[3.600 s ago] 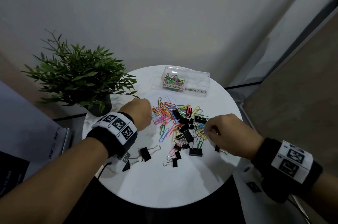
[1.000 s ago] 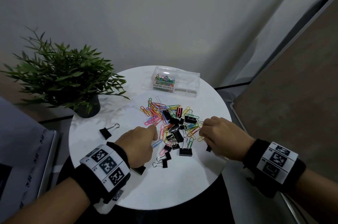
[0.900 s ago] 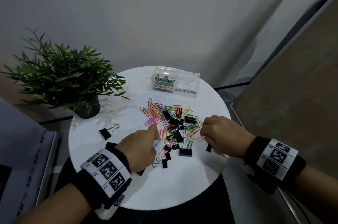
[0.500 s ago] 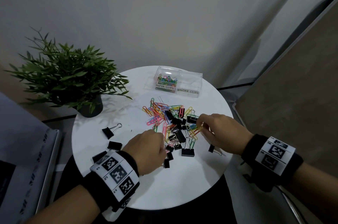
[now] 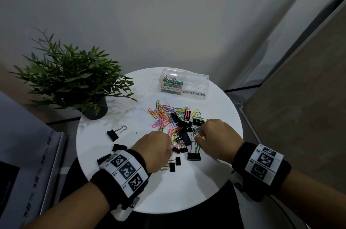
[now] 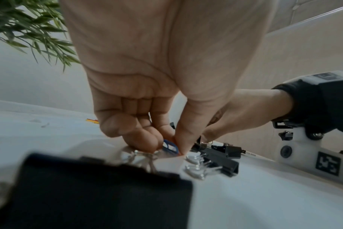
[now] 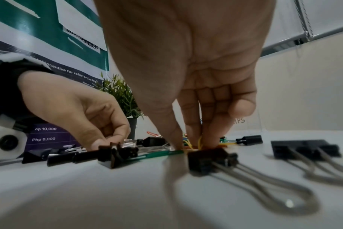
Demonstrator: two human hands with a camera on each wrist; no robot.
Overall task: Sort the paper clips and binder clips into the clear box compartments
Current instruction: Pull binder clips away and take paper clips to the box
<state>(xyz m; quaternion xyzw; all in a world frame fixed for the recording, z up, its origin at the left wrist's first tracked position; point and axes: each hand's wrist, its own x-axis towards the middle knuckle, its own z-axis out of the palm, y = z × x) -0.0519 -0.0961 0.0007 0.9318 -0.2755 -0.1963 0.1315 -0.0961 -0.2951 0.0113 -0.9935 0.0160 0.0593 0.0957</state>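
A pile of coloured paper clips (image 5: 164, 116) and black binder clips (image 5: 184, 131) lies mid-table. The clear box (image 5: 184, 86) stands at the far edge; its "PAPER CLIPS" side holds several clips and its "BINDER CLIPS" side looks bare. My left hand (image 5: 169, 149) is at the pile's near edge and pinches a blue paper clip (image 6: 170, 148) between thumb and fingers (image 6: 147, 142) on the tabletop. My right hand (image 5: 198, 135) is at the pile's right side and pinches a yellow paper clip (image 7: 199, 143), just behind a black binder clip (image 7: 207, 159).
A potted plant (image 5: 74, 82) stands at the white round table's (image 5: 187, 191) far left. Loose binder clips (image 5: 115, 134) lie on the left side and near my left wrist. Another binder clip (image 7: 303, 150) lies right of my right hand. Walls close in behind and to the right.
My left hand drew back from the pile's far left to its near edge and closed on a blue clip. My right hand slid left into the pile.
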